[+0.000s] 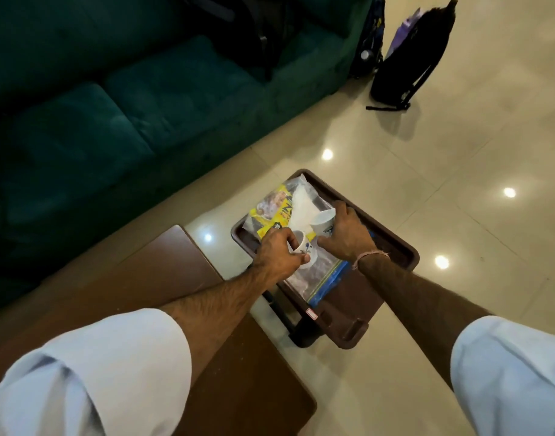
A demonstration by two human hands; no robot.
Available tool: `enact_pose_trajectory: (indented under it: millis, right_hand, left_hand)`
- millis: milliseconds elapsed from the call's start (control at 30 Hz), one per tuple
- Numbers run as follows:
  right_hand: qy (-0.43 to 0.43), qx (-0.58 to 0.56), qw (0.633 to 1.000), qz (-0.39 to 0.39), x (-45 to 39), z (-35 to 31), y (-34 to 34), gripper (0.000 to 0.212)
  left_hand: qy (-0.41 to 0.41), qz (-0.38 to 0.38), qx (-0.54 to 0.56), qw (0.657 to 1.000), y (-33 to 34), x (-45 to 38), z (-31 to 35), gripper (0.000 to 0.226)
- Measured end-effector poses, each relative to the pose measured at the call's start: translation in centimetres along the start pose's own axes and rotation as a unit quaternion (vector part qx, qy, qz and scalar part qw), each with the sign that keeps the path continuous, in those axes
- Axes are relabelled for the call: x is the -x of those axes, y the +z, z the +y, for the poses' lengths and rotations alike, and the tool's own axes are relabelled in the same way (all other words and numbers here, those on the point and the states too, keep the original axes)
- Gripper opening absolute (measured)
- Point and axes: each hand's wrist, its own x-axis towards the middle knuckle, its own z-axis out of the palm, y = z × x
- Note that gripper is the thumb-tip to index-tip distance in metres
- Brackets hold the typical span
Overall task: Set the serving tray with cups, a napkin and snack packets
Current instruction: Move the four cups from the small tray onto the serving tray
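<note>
Gripping white cups (304, 247), both hands (345, 236) partly hide tray (405, 250) packets (273, 209).

A dark green sofa (118, 99) fills the upper left, a brown tabletop (181, 272) lies below it, and two dark backpacks (408, 58) stand on the glossy beige tiled floor (458, 184) beside the sofa's end.

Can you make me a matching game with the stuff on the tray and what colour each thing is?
Things:
1. tray
2. cup in the right hand
3. snack packet
4. zip bag edge

Colours:
A. yellow
B. blue
C. brown
D. white

Pairs: 1-C, 2-D, 3-A, 4-B
</note>
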Motion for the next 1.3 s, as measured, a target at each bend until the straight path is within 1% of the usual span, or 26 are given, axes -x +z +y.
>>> enact_pose_trajectory:
  millis: [100,167,267,400,467,600,733,800,900,1033,1100,1200,1300]
  right_hand:
    - [-0.034,-0.001,0.999,0.021,0.7,-3.9,-2.0,0.078]
    - [-0.059,-0.008,0.998,0.033,1.6,-7.0,-3.2,0.078]
    - [-0.092,-0.023,0.995,0.031,3.2,-11.7,-4.5,0.078]
    - [-0.139,-0.001,0.990,0.012,5.9,-18.8,-5.3,0.074]
    - [-0.163,0.003,0.987,0.002,7.0,-21.9,-5.1,0.072]
    - [-0.215,0.029,0.976,-0.025,9.3,-28.1,-3.1,0.070]
    - [-0.273,0.062,0.959,-0.051,12.5,-34.6,0.9,0.067]
    - [-0.293,0.074,0.951,-0.063,14.1,-37.1,3.2,0.066]
    - [-0.314,0.080,0.941,-0.096,17.1,-40.0,7.7,0.068]
    - [-0.317,0.074,0.936,-0.133,21.5,-41.5,14.9,0.075]
    - [-0.307,0.073,0.936,-0.156,23.6,-41.3,18.5,0.077]
    - [-0.286,0.082,0.936,-0.189,26.4,-40.5,23.8,0.078]
    - [-0.255,0.096,0.937,-0.218,28.9,-39.4,28.6,0.074]
  left_hand:
    - [0.024,0.031,0.006,0.999,-4.2,1.0,1.1,0.045]
    - [0.024,0.053,0.022,0.998,-7.3,2.2,1.6,0.054]
    - [0.024,0.076,0.042,0.996,-11.6,4.3,1.8,0.065]
    - [0.016,0.107,0.041,0.993,-17.5,7.9,-0.2,0.079]
    - [0.007,0.122,0.036,0.992,-20.1,9.8,-1.7,0.079]
    - [-0.018,0.153,0.040,0.987,-24.6,14.4,-5.8,0.074]
    - [-0.043,0.178,0.041,0.982,-28.0,19.7,-11.3,0.074]
    - [-0.054,0.187,0.038,0.980,-29.2,22.2,-14.1,0.071]
    - [-0.074,0.179,0.006,0.981,-30.8,25.8,-18.7,0.066]
    - [-0.098,0.131,-0.038,0.986,-32.0,29.3,-25.4,0.071]
    - [-0.107,0.105,-0.064,0.987,-31.9,30.6,-28.7,0.064]
    - [-0.118,0.076,-0.067,0.988,-31.1,32.4,-33.9,0.056]
    - [-0.110,0.032,-0.092,0.989,-29.6,33.8,-38.3,0.062]
